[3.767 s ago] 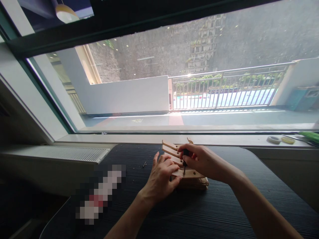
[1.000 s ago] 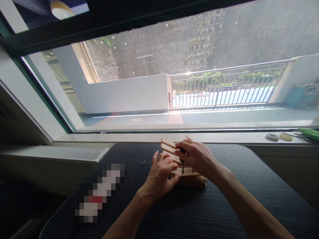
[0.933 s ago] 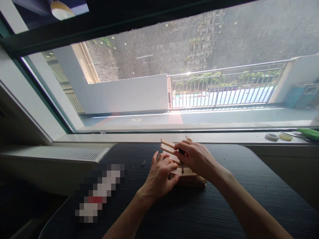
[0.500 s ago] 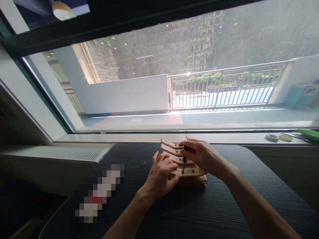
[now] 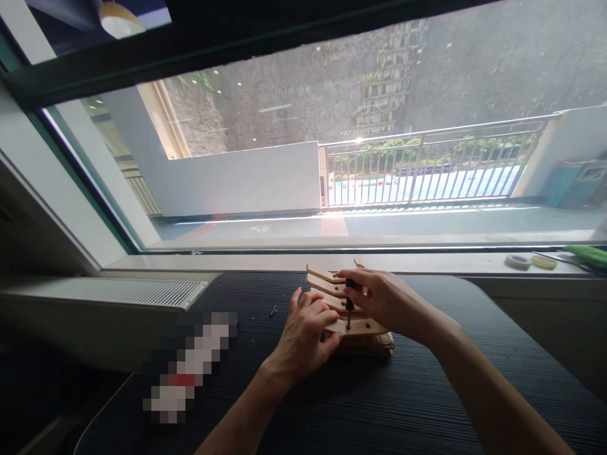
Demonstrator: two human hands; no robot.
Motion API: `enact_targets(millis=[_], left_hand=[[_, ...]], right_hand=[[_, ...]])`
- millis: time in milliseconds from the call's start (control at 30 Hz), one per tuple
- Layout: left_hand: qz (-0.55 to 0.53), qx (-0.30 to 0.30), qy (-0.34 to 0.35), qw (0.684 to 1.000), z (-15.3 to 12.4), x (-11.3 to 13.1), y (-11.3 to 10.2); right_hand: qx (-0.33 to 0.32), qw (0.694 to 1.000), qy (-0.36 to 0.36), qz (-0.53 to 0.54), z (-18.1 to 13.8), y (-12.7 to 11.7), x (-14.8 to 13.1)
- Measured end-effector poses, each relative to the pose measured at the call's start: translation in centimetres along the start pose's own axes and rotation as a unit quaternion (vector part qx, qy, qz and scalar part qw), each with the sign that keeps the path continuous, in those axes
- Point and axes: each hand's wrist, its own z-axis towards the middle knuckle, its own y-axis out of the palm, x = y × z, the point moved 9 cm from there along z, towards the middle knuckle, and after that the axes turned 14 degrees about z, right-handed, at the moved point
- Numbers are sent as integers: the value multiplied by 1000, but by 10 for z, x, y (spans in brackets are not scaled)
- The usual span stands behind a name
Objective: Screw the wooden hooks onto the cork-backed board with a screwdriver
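A small wooden rack (image 5: 368, 327) with several bent slats rests on a layered brown pad (image 5: 374, 346) that looks like folded cardboard. Dark holes or screw heads dot the slats. My right hand (image 5: 391, 300) is closed round the black handle of a screwdriver (image 5: 349, 297), which stands nearly upright. Its tip meets a hole or screw in the nearest slat; the exact seat is too small to tell. My left hand (image 5: 306, 332) grips the left end of the rack, thumb at the near slat and fingers over the others. A loose screw (image 5: 274, 310) lies left of that hand.
The rack stands on a dark wood-grain table (image 5: 441, 392) before a large window. A blurred-out item (image 5: 190, 373) lies on the left. Two tape rolls (image 5: 518, 261) and a green thing (image 5: 588, 254) sit on the sill (image 5: 427, 262). A white vented unit (image 5: 142, 292) flanks the table.
My right hand has turned slightly about the screwdriver handle, its fingers shifting a little left. The screwdriver stands more upright. My left hand and the rack look unmoved.
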Motion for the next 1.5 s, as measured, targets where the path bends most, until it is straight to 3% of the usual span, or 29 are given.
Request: enact_targets(millis=[433, 600, 733, 1133, 1367, 1500], left_hand=[[4, 27, -1, 1000, 1, 0, -5], [14, 67, -23, 997, 0, -6, -16], [18, 57, -22, 998, 1, -8, -16], [35, 47, -2, 998, 1, -3, -10], [55, 55, 8, 997, -1, 5, -12], [50, 37, 13, 998, -1, 7, -9]], right_hand=[[57, 995, 46, -67, 5, 2, 11], [14, 1000, 15, -8, 2, 10, 3], [-2, 1000, -3, 8, 2, 12, -3], [33, 989, 49, -136, 5, 6, 13], [-21, 999, 28, -23, -1, 9, -6], [-23, 999, 29, -30, -1, 10, -7]])
